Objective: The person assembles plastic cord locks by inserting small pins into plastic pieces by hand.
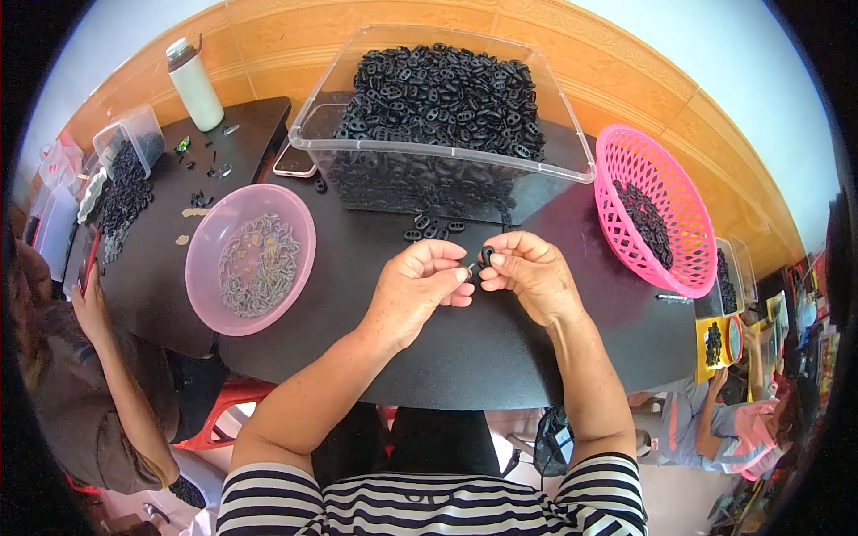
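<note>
Black piece (486, 256) partly hidden by fingers (511, 269).

Views: 1, wide fisheye, the left of 2 cameras worn on my head. Aim: down and forward, past my striped sleeves (271, 502) and forearms (323, 380) to my fingers (438, 249), then over the table (438, 362) to the tiled wall (281, 40). Range: close above; fingers near centre. Sides: black-rimmed, straight edges bent. Upright, unmirrored.
</note>
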Motion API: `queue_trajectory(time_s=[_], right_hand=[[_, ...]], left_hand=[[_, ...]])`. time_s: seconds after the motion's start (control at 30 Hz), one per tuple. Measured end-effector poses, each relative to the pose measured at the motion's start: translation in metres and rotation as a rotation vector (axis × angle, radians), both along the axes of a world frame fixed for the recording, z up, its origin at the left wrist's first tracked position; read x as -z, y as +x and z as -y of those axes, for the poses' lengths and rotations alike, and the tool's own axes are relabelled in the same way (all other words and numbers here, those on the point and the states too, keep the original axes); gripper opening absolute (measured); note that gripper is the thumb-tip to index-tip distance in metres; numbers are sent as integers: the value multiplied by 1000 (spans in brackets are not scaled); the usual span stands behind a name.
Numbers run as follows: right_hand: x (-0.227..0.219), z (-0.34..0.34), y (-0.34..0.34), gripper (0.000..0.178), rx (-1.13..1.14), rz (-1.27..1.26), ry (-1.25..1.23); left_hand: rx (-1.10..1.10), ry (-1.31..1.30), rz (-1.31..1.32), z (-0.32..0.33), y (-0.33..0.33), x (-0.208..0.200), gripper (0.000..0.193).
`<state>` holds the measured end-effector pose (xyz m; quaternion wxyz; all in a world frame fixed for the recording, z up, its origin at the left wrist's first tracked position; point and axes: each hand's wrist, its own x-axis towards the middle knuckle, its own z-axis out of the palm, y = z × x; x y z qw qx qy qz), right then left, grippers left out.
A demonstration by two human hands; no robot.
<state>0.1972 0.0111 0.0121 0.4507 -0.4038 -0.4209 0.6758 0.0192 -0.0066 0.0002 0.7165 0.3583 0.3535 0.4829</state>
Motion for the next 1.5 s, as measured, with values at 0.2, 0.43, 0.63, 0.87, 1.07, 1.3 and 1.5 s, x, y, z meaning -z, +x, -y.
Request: queue_trajectory(time_s=[0.2,0.43,0.63,0.87,1.07,1.3,1.5], right_hand=[[-2,0,-4,12,-6,36,-36],[-1,2,-5,12,-25,78,-8],[0,2,-6,13,-27,67,8],[-3,5,-9,13,-31,111,29],[-3,7,-10,14,-20,212,112],[-4,9,-14,12,17,248,132],[-1,9,-14,13,3,273,156]], left_hand=[[-17,32,-86,1,-1,-2,20],[-15,39,-80,1,0,-1,21],[-18,21,-67,0,0,0,22],[-28,25,-67,0,1,-1,22],[-47,31,-53,1,1,-4,24],[-77,-1,-3,1,3,-2,23],[-16,4,-24,1,2,-3,24]])
